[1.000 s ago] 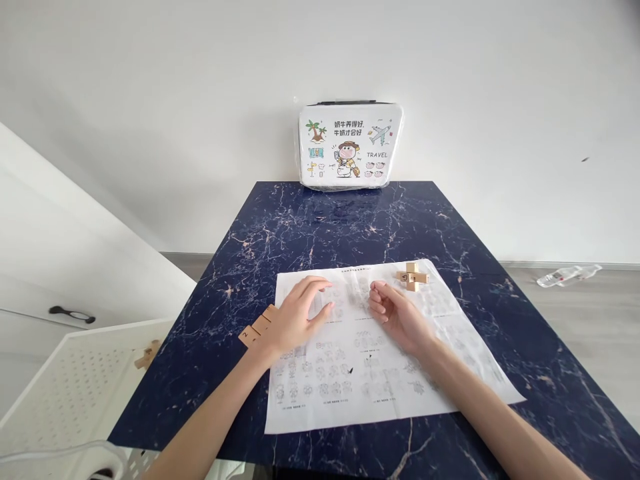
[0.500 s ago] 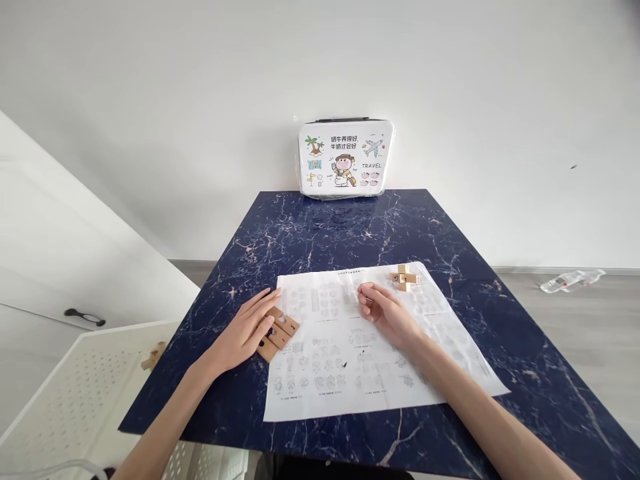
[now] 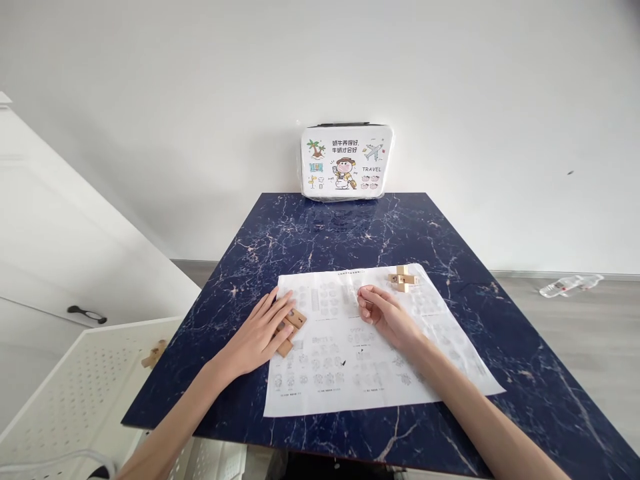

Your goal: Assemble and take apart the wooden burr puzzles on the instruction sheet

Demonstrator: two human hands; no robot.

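Observation:
My left hand (image 3: 257, 335) lies over a few wooden puzzle pieces (image 3: 296, 320) at the left edge of a printed sheet (image 3: 320, 400). Its fingers are stretched out and spread, and they cover most of the pieces. Dark marks show on the uncovered wood. Curled fingers close my right hand (image 3: 385, 313), which rests on the upper middle of the sheet. Whether anything is inside those fingers cannot be made out. Beyond it, near the sheet's upper right corner, sits a cross-shaped wooden puzzle (image 3: 403, 279) of interlocked bars.
At the far end of the dark blue marbled table (image 3: 330, 240), a white cartoon-printed case (image 3: 347, 160) leans on the wall. A perforated white rack (image 3: 65, 393) stands on the left with a small wooden object (image 3: 154, 353) on it. Clear plastic bottles (image 3: 570, 285) lie on the floor at right.
My left hand has slid slightly right with the wooden pieces beneath it, covering more of them, and its fingers are spread wider. My right hand has stayed nearly still.

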